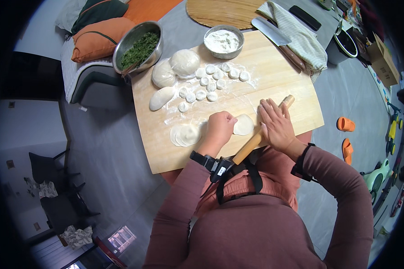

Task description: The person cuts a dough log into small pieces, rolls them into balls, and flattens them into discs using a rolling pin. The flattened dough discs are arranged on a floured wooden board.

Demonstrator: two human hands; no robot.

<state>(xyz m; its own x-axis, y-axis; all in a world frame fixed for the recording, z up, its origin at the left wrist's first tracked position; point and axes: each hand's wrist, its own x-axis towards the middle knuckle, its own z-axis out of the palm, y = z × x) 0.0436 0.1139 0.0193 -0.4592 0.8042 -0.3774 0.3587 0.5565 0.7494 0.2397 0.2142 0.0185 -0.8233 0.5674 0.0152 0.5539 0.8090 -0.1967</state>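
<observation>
On a floured wooden board (282, 80), my left hand (221, 126) pinches the left edge of a thin round dough wrapper (243, 124). My right hand (276, 125) lies with its fingers extended over a wooden rolling pin (247, 148), just right of that wrapper. A small overlapping pile of rolled wrappers (186, 135) rests left of my left hand. Beyond are several small floured dough pieces (200, 95), an oblong dough roll (162, 98) and large dough balls under plastic wrap (184, 63).
A bowl of flour (224, 42) stands at the board's far edge. A steel bowl of chopped greens (139, 50) is at the far left. A cleaver (271, 31) lies at the far right beside a striped cloth (299, 40). A round wooden board (222, 12) lies beyond.
</observation>
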